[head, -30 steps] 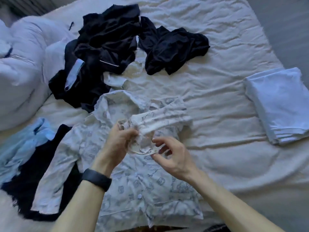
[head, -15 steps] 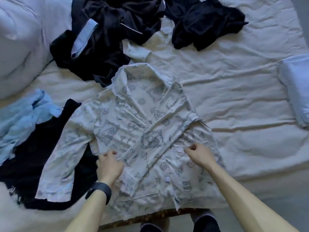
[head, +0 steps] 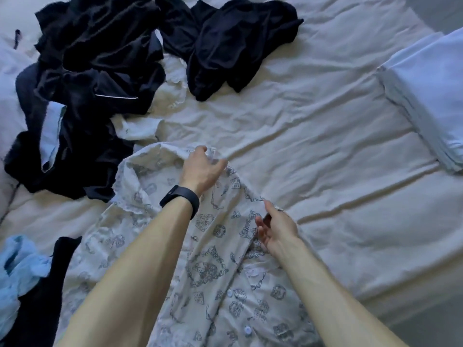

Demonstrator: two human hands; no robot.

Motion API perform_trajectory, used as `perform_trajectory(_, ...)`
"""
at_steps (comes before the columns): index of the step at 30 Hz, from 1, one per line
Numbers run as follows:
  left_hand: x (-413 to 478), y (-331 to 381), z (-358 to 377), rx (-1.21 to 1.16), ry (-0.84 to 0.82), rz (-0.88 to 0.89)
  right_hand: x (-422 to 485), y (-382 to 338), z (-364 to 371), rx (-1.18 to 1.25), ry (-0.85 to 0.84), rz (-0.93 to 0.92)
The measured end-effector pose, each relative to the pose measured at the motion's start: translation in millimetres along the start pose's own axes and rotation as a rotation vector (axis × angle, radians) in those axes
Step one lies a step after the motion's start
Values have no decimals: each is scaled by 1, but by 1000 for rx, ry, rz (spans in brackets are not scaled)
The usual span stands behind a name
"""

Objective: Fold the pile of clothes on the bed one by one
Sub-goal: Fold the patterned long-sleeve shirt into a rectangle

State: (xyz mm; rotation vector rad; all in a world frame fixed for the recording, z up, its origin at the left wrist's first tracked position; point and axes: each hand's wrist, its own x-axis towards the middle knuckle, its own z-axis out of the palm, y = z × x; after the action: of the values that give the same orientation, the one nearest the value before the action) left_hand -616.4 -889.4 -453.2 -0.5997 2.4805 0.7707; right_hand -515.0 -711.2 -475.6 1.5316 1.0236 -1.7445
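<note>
The shirt, thin white cloth printed with grey drawings and closed by small buttons, lies face up at the bed's near edge. Half a second ago both hands pressed its front; now the left hand grips the collar and the right hand sits at the side edge, fingers loosely apart, grip unclear. This is likely squaring up before the first fold. Beyond lie crumpled dark clothes, with a flat folded stack at the right.

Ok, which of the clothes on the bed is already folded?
The pale blue one at the bed's right edge, flat and squared; the patterned shirt and dark clothes lie loose.
</note>
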Motion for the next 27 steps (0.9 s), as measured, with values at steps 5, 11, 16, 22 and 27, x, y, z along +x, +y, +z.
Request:
perform_trajectory(5,37,7,-5,0,-110,-40,18,4,-25,73,-96,-60)
perform_trajectory(11,46,6,4,-155,-75,-33,24,8,-33,45,-85,-209)
perform_trajectory(16,41,3,16,-77,-60,-23,25,7,-31,-236,-63,-314)
perform_trajectory(22,34,1,16,5,-143,8,35,7,-27,-733,51,-418)
perform_trajectory(27,21,-6,14,-117,-13,41,44,22,-34,-677,85,-483)
